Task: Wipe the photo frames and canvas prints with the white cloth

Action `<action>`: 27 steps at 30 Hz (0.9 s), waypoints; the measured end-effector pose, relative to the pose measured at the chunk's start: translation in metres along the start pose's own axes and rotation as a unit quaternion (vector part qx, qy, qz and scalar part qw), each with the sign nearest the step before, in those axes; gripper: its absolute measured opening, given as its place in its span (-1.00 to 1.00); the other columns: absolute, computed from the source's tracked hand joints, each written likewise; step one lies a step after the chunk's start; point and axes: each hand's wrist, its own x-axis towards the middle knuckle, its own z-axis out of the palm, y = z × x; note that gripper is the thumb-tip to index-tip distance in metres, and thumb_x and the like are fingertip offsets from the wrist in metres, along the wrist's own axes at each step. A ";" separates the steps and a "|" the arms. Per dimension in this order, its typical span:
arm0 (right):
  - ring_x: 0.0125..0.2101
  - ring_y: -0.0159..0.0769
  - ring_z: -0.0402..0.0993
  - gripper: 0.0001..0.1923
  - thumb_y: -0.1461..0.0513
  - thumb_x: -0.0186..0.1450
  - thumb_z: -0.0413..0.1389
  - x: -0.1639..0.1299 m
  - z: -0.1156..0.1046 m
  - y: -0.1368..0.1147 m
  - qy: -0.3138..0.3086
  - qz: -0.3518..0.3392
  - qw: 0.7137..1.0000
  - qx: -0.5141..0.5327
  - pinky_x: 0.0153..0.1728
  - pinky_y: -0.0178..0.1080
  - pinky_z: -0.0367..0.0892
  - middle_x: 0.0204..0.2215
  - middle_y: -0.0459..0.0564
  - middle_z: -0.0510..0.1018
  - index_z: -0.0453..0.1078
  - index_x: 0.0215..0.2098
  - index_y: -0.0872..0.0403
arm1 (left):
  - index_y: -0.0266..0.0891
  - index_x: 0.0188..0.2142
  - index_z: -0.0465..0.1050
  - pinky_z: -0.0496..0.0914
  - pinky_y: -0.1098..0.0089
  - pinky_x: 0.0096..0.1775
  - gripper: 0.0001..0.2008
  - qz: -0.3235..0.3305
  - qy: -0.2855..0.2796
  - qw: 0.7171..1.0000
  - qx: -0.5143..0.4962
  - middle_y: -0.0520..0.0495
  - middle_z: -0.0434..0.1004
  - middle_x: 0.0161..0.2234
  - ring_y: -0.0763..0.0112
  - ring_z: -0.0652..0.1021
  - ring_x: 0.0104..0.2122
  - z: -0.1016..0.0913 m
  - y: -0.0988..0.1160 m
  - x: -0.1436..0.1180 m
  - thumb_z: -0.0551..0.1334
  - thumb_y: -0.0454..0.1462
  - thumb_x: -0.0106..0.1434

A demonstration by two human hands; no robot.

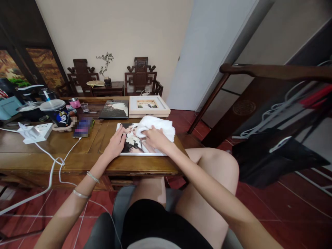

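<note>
A photo panel (131,142) with a printed picture of people lies flat near the table's front edge. My right hand (155,138) grips a white cloth (166,128), bunched over the panel's right half and resting on it. Part of the picture is hidden under the cloth and hand. At the panel's left edge, my left hand (116,141) lies with its fingers stretched out along the border. Behind the panel are a dark photo panel (114,109) and a white framed picture (163,106) on top of a shallow stack.
On the wooden table (103,164), to the left, are a lidded drink cup (61,116), a phone (83,128) on a charging cable, a power strip (41,133) and a small clear cup (84,107). White cables hang over the front edge. A wooden chair (259,72) stands at right.
</note>
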 end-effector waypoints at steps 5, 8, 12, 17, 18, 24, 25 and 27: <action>0.36 0.25 -0.08 -0.41 0.44 0.22 -0.01 -0.003 0.008 -0.051 -0.020 -0.139 0.990 -0.025 0.20 0.45 -0.03 0.38 0.09 0.14 0.41 0.19 0.03 | -0.32 0.30 0.20 0.09 0.21 0.34 -0.39 -0.034 0.132 0.986 -0.100 -0.22 0.21 0.34 0.27 0.24 0.33 -0.008 0.004 0.003 -0.20 -0.02 0.47; 0.37 0.18 -0.08 -0.41 0.47 0.20 -0.04 -0.026 0.006 -0.059 -0.030 -0.221 0.975 -0.017 0.23 0.40 -0.04 0.36 0.06 0.18 0.46 0.13 0.03 | -0.30 0.28 0.24 0.10 0.20 0.34 -0.37 -0.051 0.136 0.983 -0.110 -0.19 0.26 0.31 0.26 0.27 0.32 -0.009 0.004 0.004 -0.23 0.01 0.47; 0.34 0.10 0.07 -0.43 0.48 0.16 -0.06 -0.059 -0.003 -0.041 -0.026 -0.245 0.969 0.030 0.22 0.31 0.08 0.26 0.15 0.35 0.51 0.05 0.10 | -0.35 0.23 0.31 0.13 0.17 0.33 -0.41 -0.021 0.095 0.993 -0.061 -0.24 0.31 0.28 0.23 0.31 0.30 -0.006 0.008 0.002 -0.17 -0.02 0.47; 0.32 0.01 0.14 -0.42 0.49 0.11 -0.08 -0.064 0.002 0.003 0.004 -0.176 0.982 0.064 0.29 0.20 0.03 0.18 0.20 0.45 0.55 0.00 0.13 | -0.28 0.18 0.37 0.17 0.09 0.31 -0.53 0.043 -0.032 0.998 0.018 -0.22 0.35 0.26 0.17 0.31 0.29 -0.002 0.009 -0.001 -0.07 -0.15 0.43; 0.33 0.00 0.13 -0.41 0.49 0.10 -0.08 -0.058 0.005 0.011 0.011 -0.157 0.985 0.070 0.30 0.19 0.00 0.16 0.17 0.47 0.55 0.00 0.12 | -0.25 0.18 0.37 0.18 0.07 0.30 -0.54 0.045 -0.043 0.998 0.028 -0.19 0.35 0.26 0.18 0.31 0.30 -0.002 0.009 -0.001 -0.07 -0.18 0.42; 0.16 -0.10 0.41 -0.43 0.44 0.16 -0.08 0.009 0.002 0.026 0.057 -0.072 0.981 0.172 0.21 -0.08 0.24 0.06 -0.10 0.57 0.58 -0.01 -0.01 | -0.21 0.18 0.40 0.20 0.06 0.29 -0.56 0.031 -0.054 0.996 0.058 -0.15 0.35 0.26 0.18 0.29 0.30 -0.002 0.007 -0.002 -0.01 -0.23 0.38; 0.11 -0.13 0.46 -0.46 0.42 0.19 -0.08 0.023 0.000 0.019 0.050 -0.067 0.976 0.201 0.16 -0.14 0.29 0.03 -0.12 0.60 0.59 -0.03 -0.02 | -0.21 0.17 0.41 0.21 0.06 0.29 -0.56 0.033 -0.051 0.996 0.059 -0.16 0.37 0.25 0.17 0.29 0.30 -0.002 0.007 -0.002 0.00 -0.24 0.38; -0.01 -0.17 0.55 -0.52 0.37 0.23 -0.06 0.047 -0.003 0.001 0.020 -0.058 0.966 0.252 0.06 -0.23 0.36 -0.06 -0.13 0.64 0.59 -0.03 -0.01 | -0.21 0.14 0.44 0.23 0.07 0.27 -0.58 0.037 -0.043 0.997 0.060 -0.17 0.40 0.22 0.15 0.33 0.28 -0.002 0.008 -0.001 0.01 -0.24 0.37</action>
